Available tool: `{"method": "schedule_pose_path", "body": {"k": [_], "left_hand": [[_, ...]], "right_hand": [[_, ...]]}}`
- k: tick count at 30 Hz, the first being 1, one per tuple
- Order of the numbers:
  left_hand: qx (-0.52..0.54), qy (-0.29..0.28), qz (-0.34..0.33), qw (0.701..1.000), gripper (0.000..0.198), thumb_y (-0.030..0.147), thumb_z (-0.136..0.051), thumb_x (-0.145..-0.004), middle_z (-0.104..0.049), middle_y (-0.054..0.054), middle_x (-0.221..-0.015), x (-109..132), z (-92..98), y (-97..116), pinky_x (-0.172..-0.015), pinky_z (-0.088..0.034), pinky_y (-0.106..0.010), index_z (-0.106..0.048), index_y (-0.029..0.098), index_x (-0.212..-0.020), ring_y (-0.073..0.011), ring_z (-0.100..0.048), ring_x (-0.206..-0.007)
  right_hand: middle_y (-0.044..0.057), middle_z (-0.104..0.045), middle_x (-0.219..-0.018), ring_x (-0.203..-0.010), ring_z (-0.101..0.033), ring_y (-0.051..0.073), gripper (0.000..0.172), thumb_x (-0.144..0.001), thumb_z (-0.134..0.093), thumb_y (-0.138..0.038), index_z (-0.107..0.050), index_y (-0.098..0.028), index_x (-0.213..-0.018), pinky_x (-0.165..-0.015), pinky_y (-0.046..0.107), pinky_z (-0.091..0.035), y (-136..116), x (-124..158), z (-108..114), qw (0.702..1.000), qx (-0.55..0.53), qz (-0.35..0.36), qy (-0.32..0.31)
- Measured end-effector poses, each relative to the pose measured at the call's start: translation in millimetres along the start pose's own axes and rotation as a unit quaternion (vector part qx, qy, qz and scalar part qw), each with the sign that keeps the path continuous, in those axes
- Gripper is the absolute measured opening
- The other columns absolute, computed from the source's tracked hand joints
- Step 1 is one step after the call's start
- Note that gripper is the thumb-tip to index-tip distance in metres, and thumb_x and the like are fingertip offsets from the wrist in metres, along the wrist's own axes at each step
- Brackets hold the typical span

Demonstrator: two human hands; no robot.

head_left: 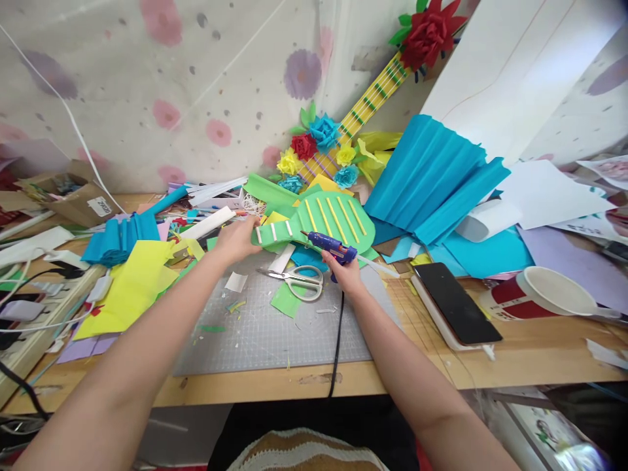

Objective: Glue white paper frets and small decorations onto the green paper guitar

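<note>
Stretching left to right over the far edge of the mat, the green cutout is pinched at its narrow end by the left fingers, almost closed; the glue gun is wrapped by the right fingers, nearer the broad end, its nozzle pointed left. Nozzle contact cannot be told.

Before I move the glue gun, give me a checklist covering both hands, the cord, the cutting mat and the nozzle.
1. Left hand gripping the green craft guitar by its narrow end: ok.
2. Right hand holding the blue glue gun: ok.
3. Black cord apart from the scissors: ok.
4. Cutting mat free of tools: not ok, the scissors lie on it.
5. Nozzle hot: cannot tell.
</note>
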State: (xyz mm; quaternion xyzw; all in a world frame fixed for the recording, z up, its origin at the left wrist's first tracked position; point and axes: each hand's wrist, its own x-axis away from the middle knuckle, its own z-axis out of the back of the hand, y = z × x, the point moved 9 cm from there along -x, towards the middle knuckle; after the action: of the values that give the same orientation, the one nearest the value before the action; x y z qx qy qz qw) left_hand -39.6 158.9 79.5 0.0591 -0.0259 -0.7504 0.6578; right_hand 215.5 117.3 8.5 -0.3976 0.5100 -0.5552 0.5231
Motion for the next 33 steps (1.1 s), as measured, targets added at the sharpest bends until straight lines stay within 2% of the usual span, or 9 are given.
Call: {"method": "schedule_pose_path", "body": {"k": [4, 8, 10, 17, 21, 25, 29, 33], "left_hand": [[-0.017, 0.056, 0.04, 0.997, 0.055, 0.038, -0.066, -0.065, -0.061, -0.011, -0.106, 13.1, 29.5, -33.1, -0.079, -0.042, -0.036, -0.046, 0.021, -0.113, -0.0319, -0.056, -0.102], [-0.059, 0.094, 0.094, 0.989, 0.052, 0.041, -0.064, -0.067, -0.06, -0.011, -0.107, 33.0, 43.2, -65.2, -0.078, -0.043, -0.037, -0.045, 0.021, -0.111, -0.0314, -0.055, -0.104], [-0.064, 0.112, 0.121, 0.984, 0.051, 0.042, -0.063, -0.069, -0.06, -0.011, -0.108, 43.2, 47.5, -77.8, -0.078, -0.044, -0.036, -0.044, 0.021, -0.11, -0.03, -0.055, -0.105], [-0.013, 0.191, 0.205, 0.96, 0.054, 0.046, -0.066, -0.065, -0.061, -0.007, -0.11, 67.1, 57.2, -104.0, -0.077, -0.045, -0.037, -0.04, 0.021, -0.105, -0.0273, -0.056, -0.103], [0.02, 0.217, 0.25, 0.943, 0.056, 0.045, -0.068, -0.063, -0.062, -0.006, -0.106, 71.5, 53.3, -109.7, -0.075, -0.046, -0.038, -0.038, 0.022, -0.104, -0.0287, -0.058, -0.1], [0.035, 0.215, 0.265, 0.939, 0.058, 0.046, -0.069, -0.062, -0.062, -0.007, -0.104, 69.9, 47.9, -105.9, -0.075, -0.046, -0.04, -0.037, 0.022, -0.104, -0.03, -0.058, -0.099], [0.034, 0.21, 0.248, 0.945, 0.057, 0.046, -0.069, -0.062, -0.062, -0.008, -0.106, 66.5, 49.4, -97.7, -0.078, -0.046, -0.041, -0.039, 0.021, -0.104, -0.0299, -0.057, -0.101], [0.005, 0.202, 0.2, 0.959, 0.056, 0.043, -0.069, -0.063, -0.06, -0.01, -0.109, 63.7, 54.3, -88.5, -0.079, -0.046, -0.042, -0.041, 0.02, -0.105, -0.0304, -0.055, -0.104]], "right_hand": [[0.001, -0.055, -0.052, -0.053, -0.051, 0.014, 0.043, -0.06, -0.064, -0.059, -0.065, -0.017, -0.071, -0.049, 0.026, -0.042, -7.2, 0.8, -5.3, 0.997, -0.007, 0.003, -0.08], [0.0, -0.056, -0.055, -0.051, -0.047, 0.01, 0.042, -0.059, -0.066, -0.057, -0.065, -0.017, -0.073, -0.046, 0.022, -0.039, -10.4, -0.2, -1.3, 0.985, 0.026, -0.015, -0.168], [0.001, -0.058, -0.059, -0.052, -0.047, 0.009, 0.043, -0.06, -0.067, -0.056, -0.065, -0.016, -0.076, -0.045, 0.021, -0.038, -9.4, -4.2, 11.3, 0.983, 0.051, -0.029, -0.174], [0.0, -0.054, -0.056, -0.05, -0.046, 0.009, 0.042, -0.061, -0.068, -0.055, -0.06, -0.016, -0.074, -0.044, 0.021, -0.034, -0.1, -17.7, 67.0, 0.987, 0.108, -0.05, -0.11], [0.0, -0.054, -0.055, -0.051, -0.049, 0.01, 0.044, -0.06, -0.067, -0.057, -0.059, -0.016, -0.072, -0.047, 0.022, -0.037, 20.0, -9.3, 77.7, 0.986, 0.121, -0.073, -0.087], [0.001, -0.058, -0.057, -0.052, -0.051, 0.013, 0.046, -0.063, -0.062, -0.06, -0.063, -0.016, -0.075, -0.048, 0.025, -0.04, 34.1, -2.3, 76.4, 0.981, 0.171, -0.066, -0.071], [0.006, -0.067, -0.075, -0.072, -0.061, 0.021, 0.046, -0.066, -0.06, -0.059, -0.068, -0.017, -0.085, -0.064, 0.031, -0.046, 25.3, -0.2, 71.7, 0.965, 0.252, -0.034, -0.06], [0.009, -0.069, -0.091, -0.089, -0.061, 0.027, 0.048, -0.068, -0.059, -0.058, -0.068, -0.018, -0.094, -0.076, 0.037, -0.047, 14.0, 3.3, 68.6, 0.953, 0.292, -0.016, -0.081]]}}
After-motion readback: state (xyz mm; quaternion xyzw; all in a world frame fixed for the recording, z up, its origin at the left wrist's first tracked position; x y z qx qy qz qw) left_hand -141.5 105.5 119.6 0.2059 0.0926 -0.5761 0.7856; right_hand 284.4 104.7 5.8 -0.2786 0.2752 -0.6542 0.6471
